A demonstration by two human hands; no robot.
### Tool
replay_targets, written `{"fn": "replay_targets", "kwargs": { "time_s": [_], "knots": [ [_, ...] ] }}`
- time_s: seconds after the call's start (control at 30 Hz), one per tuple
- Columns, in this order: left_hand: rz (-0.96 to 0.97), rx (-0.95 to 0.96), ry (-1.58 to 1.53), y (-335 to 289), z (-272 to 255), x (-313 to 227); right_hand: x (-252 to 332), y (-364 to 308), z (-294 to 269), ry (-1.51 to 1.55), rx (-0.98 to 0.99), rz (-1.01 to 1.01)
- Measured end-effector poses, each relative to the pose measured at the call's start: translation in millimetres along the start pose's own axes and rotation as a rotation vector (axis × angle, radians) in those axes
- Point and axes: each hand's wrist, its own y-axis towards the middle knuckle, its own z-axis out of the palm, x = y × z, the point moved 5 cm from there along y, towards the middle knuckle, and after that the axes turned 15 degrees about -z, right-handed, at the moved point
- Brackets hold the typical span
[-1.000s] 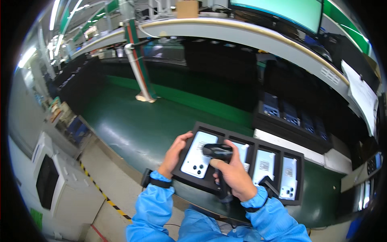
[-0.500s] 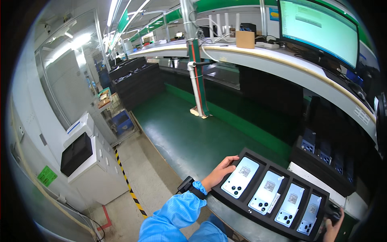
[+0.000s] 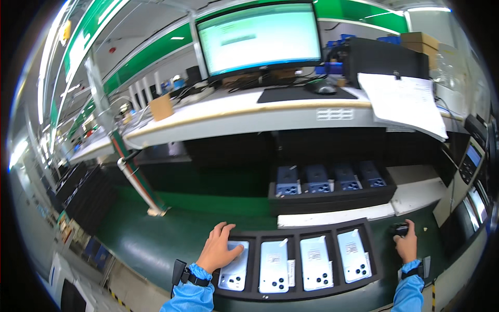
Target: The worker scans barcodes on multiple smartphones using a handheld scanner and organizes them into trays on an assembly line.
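Observation:
My left hand (image 3: 218, 248) lies over the upper left corner of a black foam tray (image 3: 253, 268), fingers stretched toward its far edge. Its thumb reaches onto the leftmost light-blue phone (image 3: 233, 273) and partly covers it. Several such phones, backs up with camera lenses at the near end, sit in separate slots, among them a second phone (image 3: 273, 266) and the rightmost phone (image 3: 354, 255). Beyond the tray's right end, my right hand (image 3: 407, 244) is closed around a small black handheld device (image 3: 399, 229), mostly hidden by the fingers.
Behind the tray, another black tray (image 3: 332, 197) holds several dark-blue phones on a white ledge (image 3: 338, 215). A shelf (image 3: 239, 122) carries a monitor (image 3: 260, 39), a mouse (image 3: 321, 87) and hanging papers (image 3: 403, 101). A pole (image 3: 138, 179) rises at left; a grey device with a screen (image 3: 462, 169) stands right.
The view has swung right. My left hand has shifted from the tray's left edge further over the leftmost phone. My right hand, with the black device, now shows fully beside the tray.

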Motion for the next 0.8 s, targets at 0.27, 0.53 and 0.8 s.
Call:
{"fn": "replay_targets", "kwargs": {
  "time_s": [0.27,0.53,0.8],
  "knots": [
    [-0.075,0.018,0.240,21.1,33.5,-7.9,25.7,-10.5,-9.4,-0.013,-0.003,0.097],
    [-0.066,-0.021,0.197,25.7,35.3,-12.5,25.7,-7.5,-11.5,-0.133,-0.022,-0.038],
    [-0.081,-0.089,-0.241,31.4,27.3,-1.6,30.0,-5.9,-9.5,-0.089,-0.001,0.030]
  ]
}}
